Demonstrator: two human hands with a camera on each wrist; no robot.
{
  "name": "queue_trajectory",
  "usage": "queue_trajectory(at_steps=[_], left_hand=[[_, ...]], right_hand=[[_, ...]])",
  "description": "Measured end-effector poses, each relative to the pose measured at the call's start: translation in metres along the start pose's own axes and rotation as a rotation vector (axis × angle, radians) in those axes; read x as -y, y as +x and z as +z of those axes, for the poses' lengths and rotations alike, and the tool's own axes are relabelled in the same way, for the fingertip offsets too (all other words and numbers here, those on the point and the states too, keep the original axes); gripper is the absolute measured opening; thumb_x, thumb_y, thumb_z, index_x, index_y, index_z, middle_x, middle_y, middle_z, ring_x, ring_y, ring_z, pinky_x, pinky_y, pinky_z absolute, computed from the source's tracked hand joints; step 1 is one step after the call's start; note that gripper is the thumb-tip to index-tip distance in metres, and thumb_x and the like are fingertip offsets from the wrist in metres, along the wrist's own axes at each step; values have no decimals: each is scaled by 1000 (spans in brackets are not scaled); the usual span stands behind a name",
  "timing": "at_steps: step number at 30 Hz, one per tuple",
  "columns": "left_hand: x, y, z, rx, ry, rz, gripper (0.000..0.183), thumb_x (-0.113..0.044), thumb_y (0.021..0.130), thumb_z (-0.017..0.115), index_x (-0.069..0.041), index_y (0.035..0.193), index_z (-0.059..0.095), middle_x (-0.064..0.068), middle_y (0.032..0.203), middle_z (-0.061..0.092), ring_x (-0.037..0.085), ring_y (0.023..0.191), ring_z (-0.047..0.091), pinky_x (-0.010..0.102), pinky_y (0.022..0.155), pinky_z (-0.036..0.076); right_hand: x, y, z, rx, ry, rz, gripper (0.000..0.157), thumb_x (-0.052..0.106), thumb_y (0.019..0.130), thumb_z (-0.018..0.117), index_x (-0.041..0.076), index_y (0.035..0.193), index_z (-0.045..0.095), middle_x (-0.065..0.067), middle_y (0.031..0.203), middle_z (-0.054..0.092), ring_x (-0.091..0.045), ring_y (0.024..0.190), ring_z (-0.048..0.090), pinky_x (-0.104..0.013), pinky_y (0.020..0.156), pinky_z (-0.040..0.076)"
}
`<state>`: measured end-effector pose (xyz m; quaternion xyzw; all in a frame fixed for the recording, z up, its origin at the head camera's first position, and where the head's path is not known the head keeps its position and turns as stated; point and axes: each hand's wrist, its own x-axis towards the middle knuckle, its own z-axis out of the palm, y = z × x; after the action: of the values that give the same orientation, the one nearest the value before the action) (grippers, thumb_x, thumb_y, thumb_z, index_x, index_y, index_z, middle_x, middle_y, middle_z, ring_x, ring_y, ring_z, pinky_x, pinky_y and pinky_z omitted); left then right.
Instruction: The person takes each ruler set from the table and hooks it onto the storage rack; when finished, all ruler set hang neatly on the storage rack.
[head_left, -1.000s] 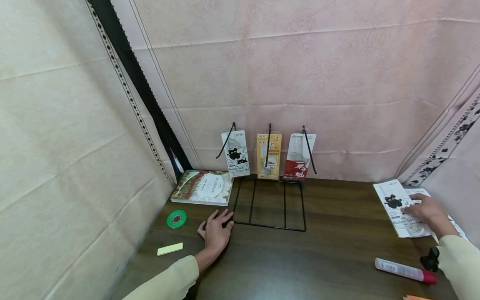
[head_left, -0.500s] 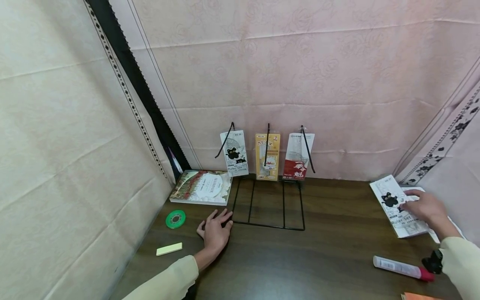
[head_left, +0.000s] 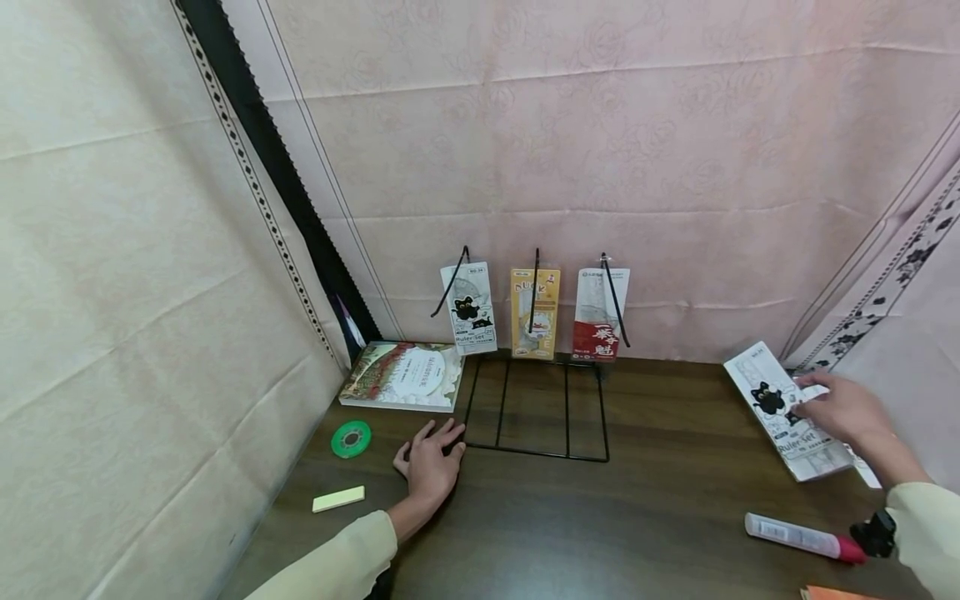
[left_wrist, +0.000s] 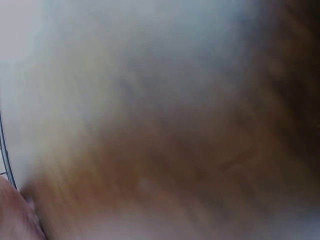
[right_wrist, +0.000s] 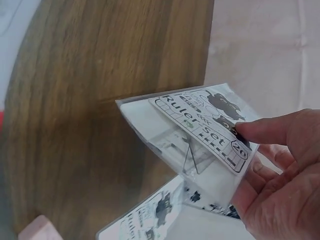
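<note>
My right hand [head_left: 851,408] pinches a packaged ruler set [head_left: 787,417] at the right end of the table. In the right wrist view the thumb lies on the printed card of this ruler set [right_wrist: 200,125], with the fingers behind it. The packet is tilted, and a second ruler-set packet [right_wrist: 145,220] shows below it. My left hand [head_left: 432,462] rests on the table with fingers spread, fingertips right at the front left corner of a black wire display rack [head_left: 603,417]. The left wrist view is mostly blur.
On the rack's hooks hang a white ruler set [head_left: 472,308], a yellow packet [head_left: 536,313] and a red-and-white packet [head_left: 596,337]. A book [head_left: 405,375], green disc [head_left: 351,438] and pale yellow bar [head_left: 338,498] lie left. A white tube with a red cap [head_left: 795,533] lies right.
My right hand has lifted the ruler set off the pile and shifted it slightly left. My left hand has stayed in place at the rack.
</note>
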<state>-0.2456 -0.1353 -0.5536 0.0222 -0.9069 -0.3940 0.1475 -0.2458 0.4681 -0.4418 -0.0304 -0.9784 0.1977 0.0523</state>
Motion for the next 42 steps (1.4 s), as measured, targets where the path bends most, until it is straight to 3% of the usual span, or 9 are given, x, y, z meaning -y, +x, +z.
queue_trajectory(at_steps=[6, 17, 22, 30, 36, 42], left_hand=[[-1, 0, 0, 4, 1, -8, 30, -22, 87, 71, -25, 116, 72, -7, 133, 62, 21, 139, 40, 60, 106, 6], [1, 0, 0, 5, -15, 8, 30, -21, 87, 70, -24, 117, 71, -7, 135, 61, 22, 140, 39, 59, 105, 6], [0, -1, 0, 9, -18, 3, 30, -21, 87, 71, -25, 117, 71, -7, 134, 61, 21, 140, 39, 59, 105, 6], [0, 0, 0, 12, -11, -1, 30, -21, 87, 71, -24, 117, 71, -7, 135, 61, 22, 140, 38, 60, 105, 6], [1, 0, 0, 12, -1, 2, 30, -22, 87, 70, -24, 117, 71, -7, 134, 61, 22, 141, 38, 59, 104, 6], [1, -1, 0, 15, 9, 0, 30, -22, 88, 70, -26, 118, 71, -8, 135, 60, 21, 141, 38, 59, 104, 6]], right_hand=[[20, 0, -2, 0, -4, -18, 47, 24, 78, 72, 1, 116, 57, -27, 94, 71, -34, 78, 65, -29, 58, 39], [60, -6, -7, -23, 85, -40, 48, 29, 84, 72, 3, 121, 56, -21, 95, 72, -31, 80, 65, -29, 60, 39], [75, -7, -12, -45, 67, -80, 39, 26, 85, 71, 6, 116, 58, -18, 92, 73, -34, 82, 66, -31, 61, 39], [106, -17, -20, -93, 49, -159, 31, 21, 83, 72, 11, 110, 60, -18, 93, 74, -30, 78, 69, -48, 70, 43], [134, -26, -21, -155, 14, -252, 26, 14, 81, 73, 15, 105, 63, -11, 86, 75, -28, 75, 69, -45, 65, 45], [157, -34, -18, -165, 14, -300, 24, 14, 81, 74, 18, 102, 65, -9, 88, 76, -28, 76, 70, -45, 64, 48]])
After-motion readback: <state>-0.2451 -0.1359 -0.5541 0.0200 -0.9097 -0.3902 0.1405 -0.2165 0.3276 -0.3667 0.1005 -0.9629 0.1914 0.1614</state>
